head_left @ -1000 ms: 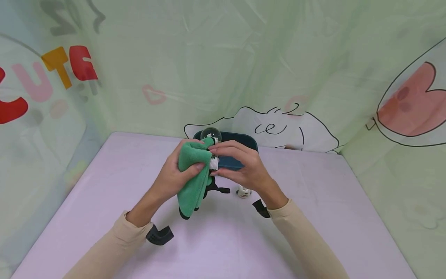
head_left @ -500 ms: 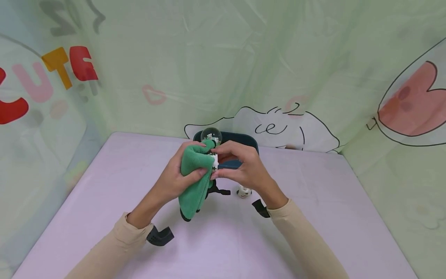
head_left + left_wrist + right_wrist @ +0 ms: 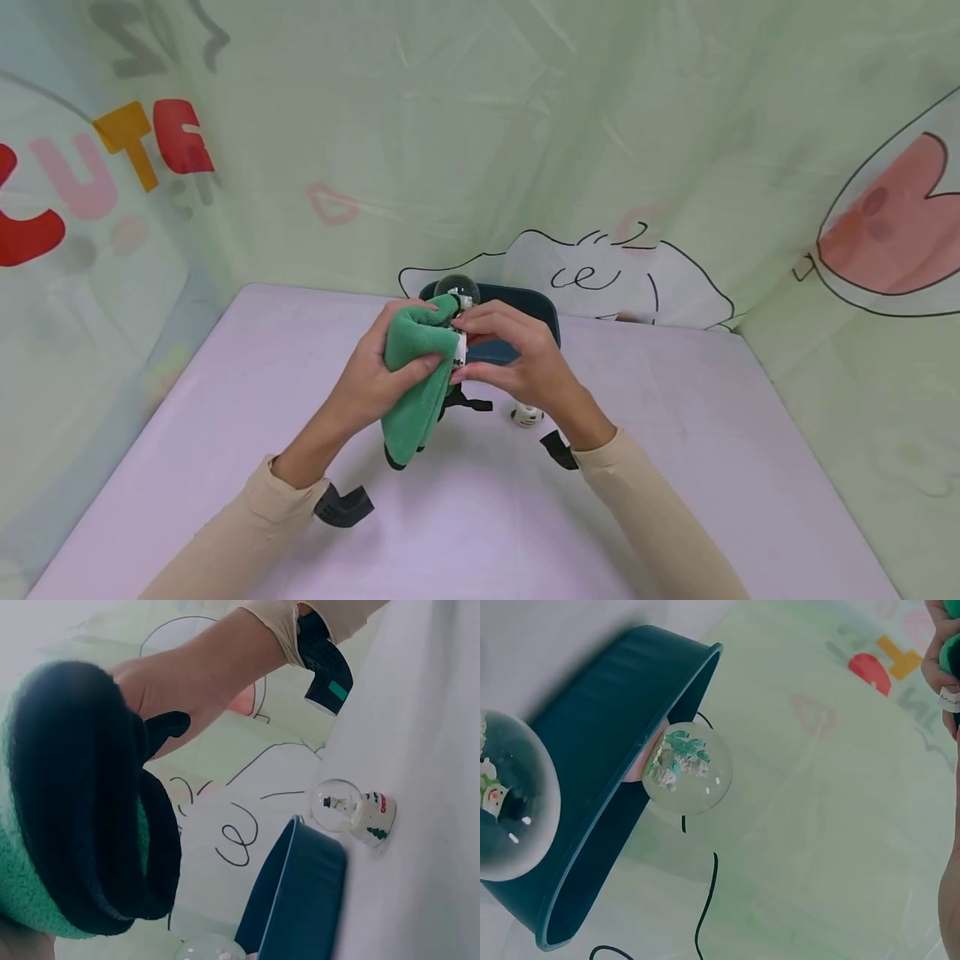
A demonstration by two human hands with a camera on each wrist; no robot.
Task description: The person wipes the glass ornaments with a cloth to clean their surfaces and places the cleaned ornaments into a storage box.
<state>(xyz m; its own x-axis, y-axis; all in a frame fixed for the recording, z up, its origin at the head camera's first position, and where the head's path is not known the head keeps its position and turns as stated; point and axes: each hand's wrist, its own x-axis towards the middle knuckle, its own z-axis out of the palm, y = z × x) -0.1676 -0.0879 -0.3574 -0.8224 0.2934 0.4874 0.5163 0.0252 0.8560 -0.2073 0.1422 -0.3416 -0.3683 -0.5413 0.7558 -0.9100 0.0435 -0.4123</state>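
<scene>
We see the left hand point(image 3: 365, 389) gripping a folded green cloth point(image 3: 416, 333) with black edging, its thumb laid across the near side. At the cloth's 3 o'clock edge, our right hand point(image 3: 525, 350) pinches a white printed base point(image 3: 460, 352) between thumb and fingers; whatever the cloth covers of it is hidden from us. Both hands are raised above the lilac table point(image 3: 645, 483). Just beyond them, toward 1 o'clock, we have a dark teal bin point(image 3: 538, 302), with a clear snow globe point(image 3: 459, 288) inside, near its 10 to 11 o'clock corner. Toward 5 o'clock of the bin, a snowman snow globe point(image 3: 373, 819) stands upright on the table, apart from the hands, its white base showing red lettering and green trees.
</scene>
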